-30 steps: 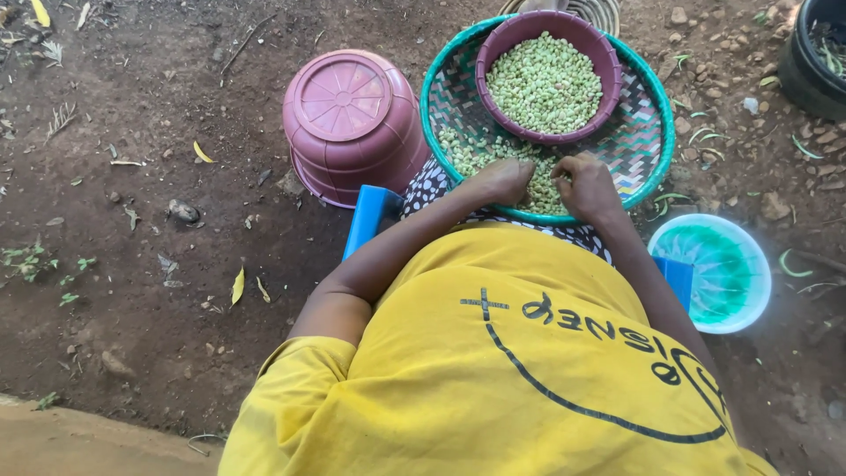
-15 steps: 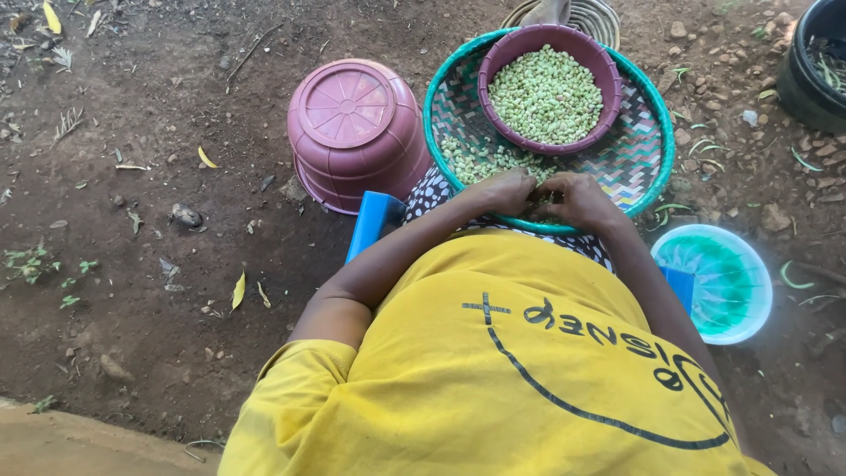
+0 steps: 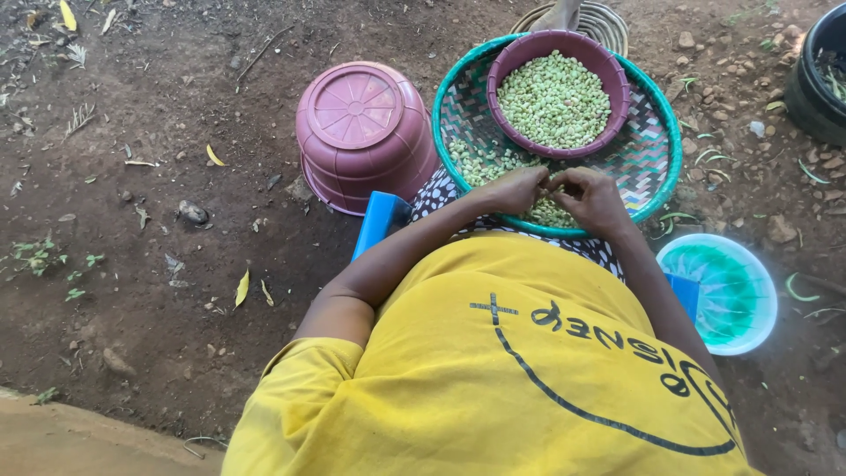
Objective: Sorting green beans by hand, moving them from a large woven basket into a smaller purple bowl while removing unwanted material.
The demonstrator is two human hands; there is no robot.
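A round woven basket tray with a green rim [image 3: 663, 145] rests on my lap. A maroon bowl [image 3: 509, 63] full of shelled green beans [image 3: 553, 97] sits in its far half. A loose pile of green beans [image 3: 483, 163] lies on the tray's near side. My left hand [image 3: 514, 190] and my right hand [image 3: 596, 199] meet fingertip to fingertip over that pile, fingers curled and pinching a small green bean between them. What lies under the palms is hidden.
An upturned maroon basin [image 3: 363, 132] stands on the dirt to the left of the tray. A light blue and green bowl [image 3: 724, 295] sits at the right, a black tub [image 3: 821, 75] at the far right. A blue stool edge [image 3: 377, 222] shows under me.
My hands have drawn closer together over the bean pile, fingertips now touching. The tray and bowls have stayed put.
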